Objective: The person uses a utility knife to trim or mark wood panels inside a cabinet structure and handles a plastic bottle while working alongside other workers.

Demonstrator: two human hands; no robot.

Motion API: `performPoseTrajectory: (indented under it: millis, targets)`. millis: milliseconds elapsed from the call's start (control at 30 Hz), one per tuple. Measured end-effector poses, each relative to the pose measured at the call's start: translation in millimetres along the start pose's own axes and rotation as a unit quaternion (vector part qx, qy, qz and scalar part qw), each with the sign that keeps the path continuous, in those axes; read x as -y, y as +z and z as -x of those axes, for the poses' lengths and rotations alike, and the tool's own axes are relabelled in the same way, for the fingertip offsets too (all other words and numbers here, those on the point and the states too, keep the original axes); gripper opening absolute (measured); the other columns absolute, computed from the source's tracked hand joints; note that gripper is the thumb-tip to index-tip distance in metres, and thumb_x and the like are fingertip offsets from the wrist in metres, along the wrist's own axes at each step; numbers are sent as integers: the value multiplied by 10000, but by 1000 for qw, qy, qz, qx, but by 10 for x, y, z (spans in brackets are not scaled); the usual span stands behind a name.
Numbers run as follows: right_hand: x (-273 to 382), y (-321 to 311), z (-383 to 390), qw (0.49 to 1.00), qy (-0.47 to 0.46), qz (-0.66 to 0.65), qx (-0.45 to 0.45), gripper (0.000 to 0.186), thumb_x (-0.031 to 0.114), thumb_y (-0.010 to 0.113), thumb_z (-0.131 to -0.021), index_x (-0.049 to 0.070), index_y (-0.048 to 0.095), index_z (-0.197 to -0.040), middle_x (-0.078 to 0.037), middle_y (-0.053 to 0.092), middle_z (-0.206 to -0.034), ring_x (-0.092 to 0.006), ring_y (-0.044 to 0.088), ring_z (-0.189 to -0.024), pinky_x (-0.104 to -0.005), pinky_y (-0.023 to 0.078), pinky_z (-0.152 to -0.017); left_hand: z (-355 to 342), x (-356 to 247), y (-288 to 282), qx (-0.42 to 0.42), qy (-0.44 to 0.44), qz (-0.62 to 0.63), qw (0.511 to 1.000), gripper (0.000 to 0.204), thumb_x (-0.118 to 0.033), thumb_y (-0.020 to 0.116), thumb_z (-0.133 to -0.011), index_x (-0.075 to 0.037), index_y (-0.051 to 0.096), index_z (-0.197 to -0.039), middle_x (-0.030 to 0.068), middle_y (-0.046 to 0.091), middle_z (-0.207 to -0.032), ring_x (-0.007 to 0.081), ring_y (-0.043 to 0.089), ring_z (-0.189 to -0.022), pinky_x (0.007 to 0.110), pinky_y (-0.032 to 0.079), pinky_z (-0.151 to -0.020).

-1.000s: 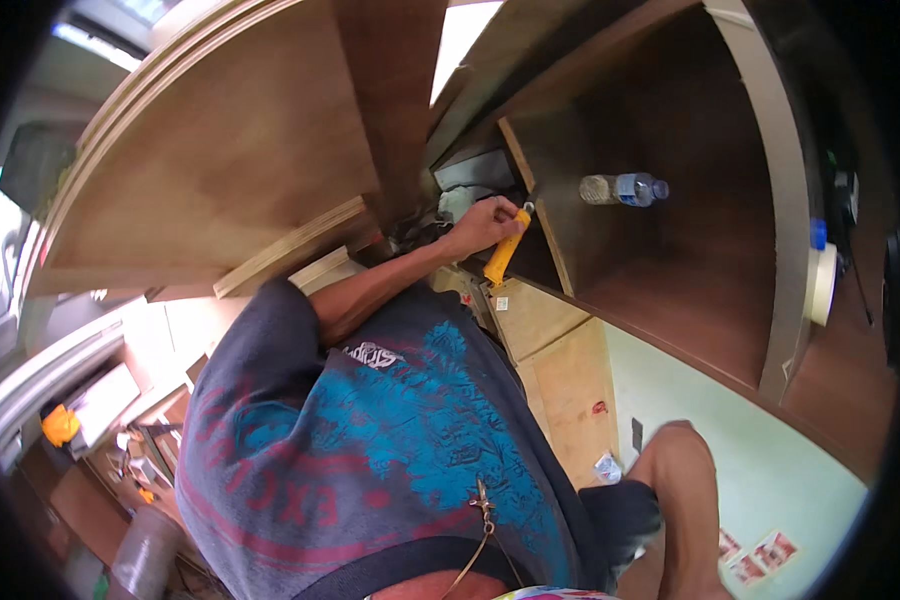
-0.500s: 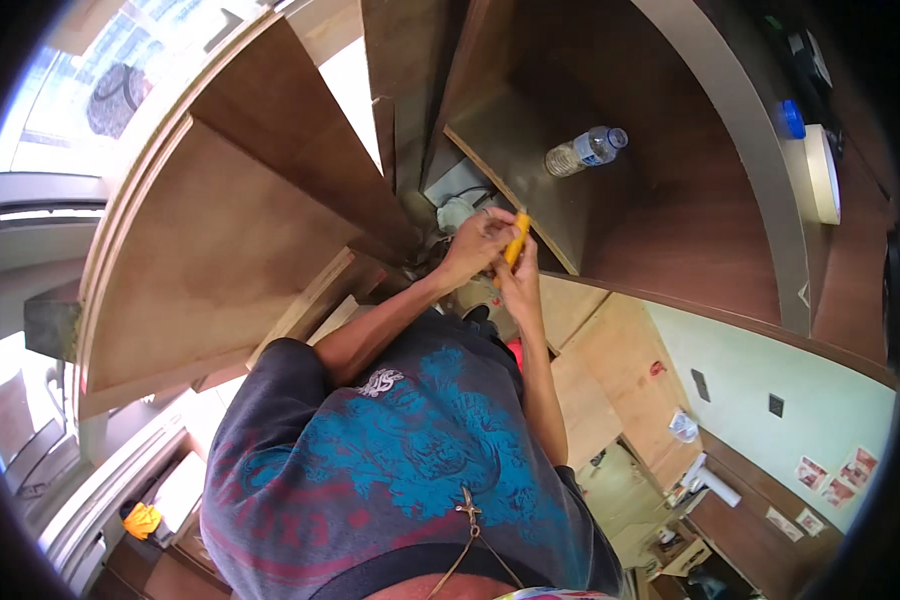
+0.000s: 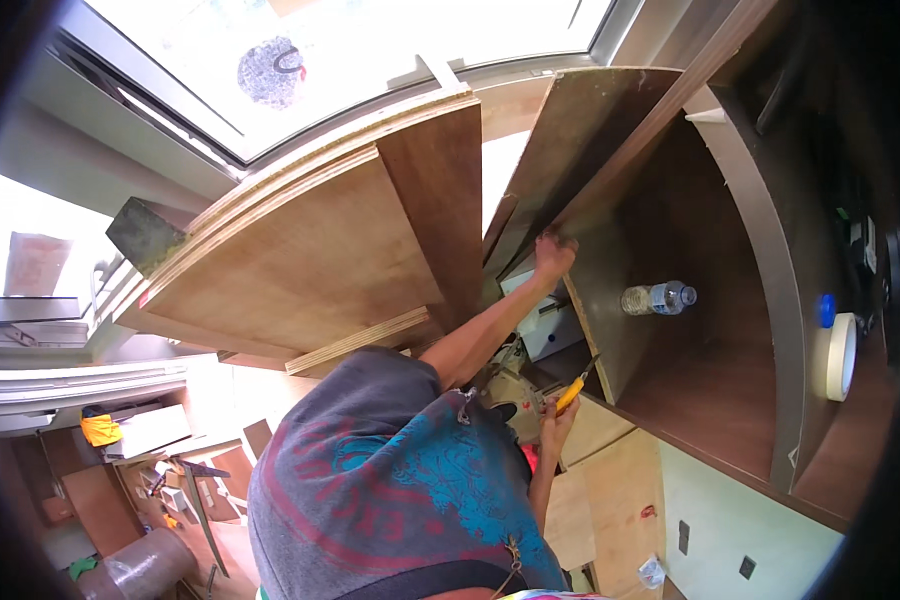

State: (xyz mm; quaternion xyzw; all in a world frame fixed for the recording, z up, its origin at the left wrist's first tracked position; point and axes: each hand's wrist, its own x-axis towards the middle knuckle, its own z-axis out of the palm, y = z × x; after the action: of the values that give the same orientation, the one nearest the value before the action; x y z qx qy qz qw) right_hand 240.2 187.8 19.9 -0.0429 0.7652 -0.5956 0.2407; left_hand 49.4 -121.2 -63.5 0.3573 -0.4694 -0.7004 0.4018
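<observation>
My right hand (image 3: 556, 425) is closed around a yellow utility knife (image 3: 571, 392), whose dark blade points up and away from me. The blade is near the raw plywood edge (image 3: 587, 330) of a dark brown cabinet (image 3: 715, 365). Farther forward, my left hand (image 3: 554, 256) has its fingers curled against the cabinet panel where the upright edges meet; part of its grip is hidden. A clear plastic bottle (image 3: 658, 298) with a blue label lies inside the cabinet, to the right of both hands.
Large plywood sheets (image 3: 310, 240) lean to my left, beneath a bright window (image 3: 370, 50). A roll of cream tape (image 3: 841, 357) and a blue cap (image 3: 827, 310) are on the cabinet's right side. Tools and boards clutter the lower left around a large wrapped cylinder (image 3: 150, 565).
My left hand has left the knife and reached forward to the cabinet panel. The right hand, lower now, holds the knife with its blade showing. The view has swung leftward.
</observation>
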Motion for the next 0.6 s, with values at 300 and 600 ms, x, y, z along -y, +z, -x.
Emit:
performPoseTrajectory:
  millis: [300,600]
  targets:
    - [-127,-216,-76,999,1,34,-23,485,103,569,-967,44,345,-1394,-73,586,-927,-154,610,-755,-305,527,-694,338,-368,207,26,-15,45,999,497,-66,667,-709,19,560,-1188,117,623,-1084,223,587,-961,341,485,-813]
    - [-91,-186,93,996,18,80,-46,517,75,588,-953,31,347,-1408,-63,572,-915,-139,595,-724,-289,515,-670,393,-256,-5,14,-33,-72,997,201,0,578,-743,-61,551,-933,-2,556,-895,132,549,-834,279,457,-719]
